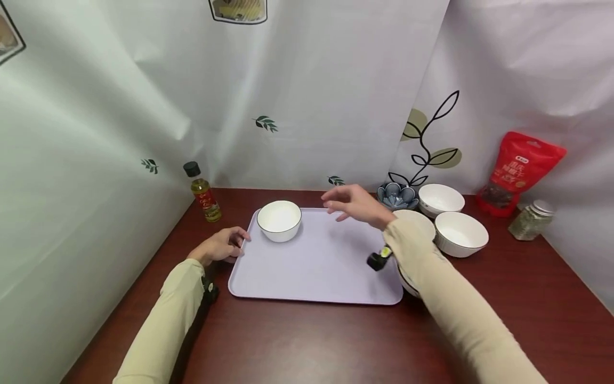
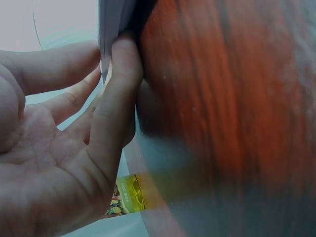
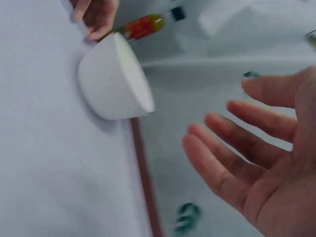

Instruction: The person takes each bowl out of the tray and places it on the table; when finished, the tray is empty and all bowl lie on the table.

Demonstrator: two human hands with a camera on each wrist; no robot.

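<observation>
A lavender tray [image 1: 316, 266] lies on the dark red wooden table. My left hand [image 1: 219, 247] pinches its left rim; in the left wrist view the tray edge [image 2: 114, 19] runs between the fingertips. One white bowl with a thin dark rim [image 1: 280, 223] stands upright on the tray's back left part. Over the tray's back right part hovers my right hand [image 1: 357, 205], its fingers loosely bent and nothing in them. The right wrist view shows those fingers [image 3: 227, 168] apart from the bowl [image 3: 111, 81].
Right of the tray stand several white bowls [image 1: 461, 234], some partly hidden by my right sleeve, and a blue petal-shaped dish [image 1: 397, 196]. Farther right are a red pouch [image 1: 515, 170] and a spice jar [image 1: 531, 221]. An oil bottle [image 1: 205, 194] stands at the back left.
</observation>
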